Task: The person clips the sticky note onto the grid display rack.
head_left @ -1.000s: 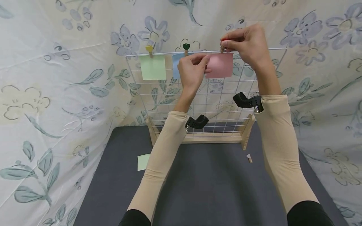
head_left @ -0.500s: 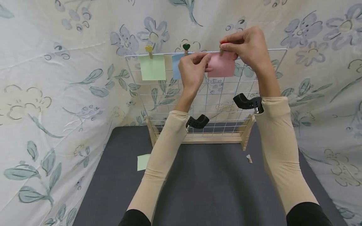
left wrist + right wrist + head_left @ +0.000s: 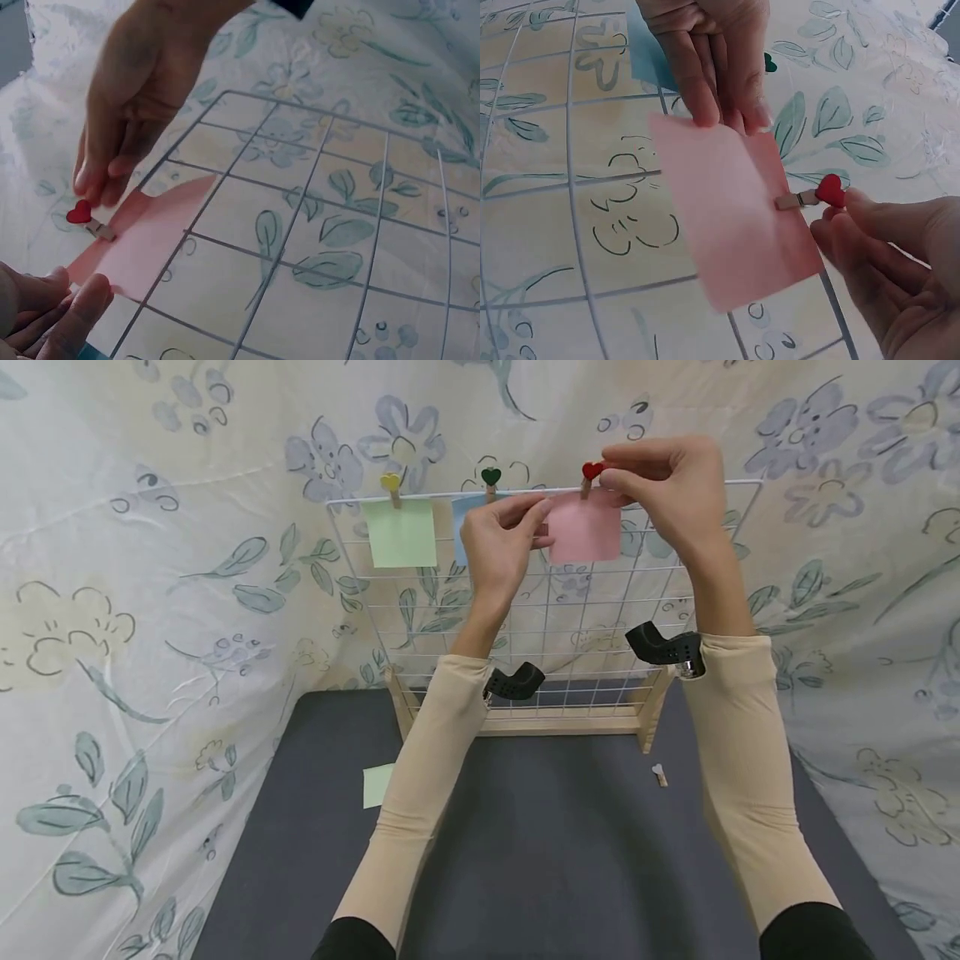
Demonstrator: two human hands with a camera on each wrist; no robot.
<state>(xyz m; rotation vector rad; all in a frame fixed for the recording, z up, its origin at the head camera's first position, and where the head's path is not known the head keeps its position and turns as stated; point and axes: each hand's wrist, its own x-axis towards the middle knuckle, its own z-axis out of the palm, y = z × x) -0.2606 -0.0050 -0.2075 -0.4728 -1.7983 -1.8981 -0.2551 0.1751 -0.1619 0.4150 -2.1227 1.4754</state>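
Note:
A pink paper note (image 3: 587, 531) hangs from the top wire of a white grid panel (image 3: 570, 606). A small wooden clothespin with a red heart (image 3: 830, 190) clips its upper edge. My left hand (image 3: 495, 543) pinches the note's left edge between thumb and fingers. Beside the heart is my right hand (image 3: 675, 493), its fingers loosened and parted, the thumb tip at or just off the heart. To the left, a green note (image 3: 403, 535) hangs under a yellow-heart clothespin (image 3: 392, 489). A blue note (image 3: 460, 531) under a dark green-heart clothespin (image 3: 491, 481) is partly hidden behind my left hand.
The grid stands in a wooden base (image 3: 558, 725) on a dark table (image 3: 555, 843). A loose green note (image 3: 377, 785) lies partly under my left forearm. Near the base's right foot lies a white-heart clothespin (image 3: 660, 776). Floral cloth (image 3: 112, 610) covers the back and sides.
My right hand has loosened from the red-heart clothespin and shifted slightly right, uncovering the heart. The clothespin stays clipped on the pink note. My left hand keeps its place at the note's edge.

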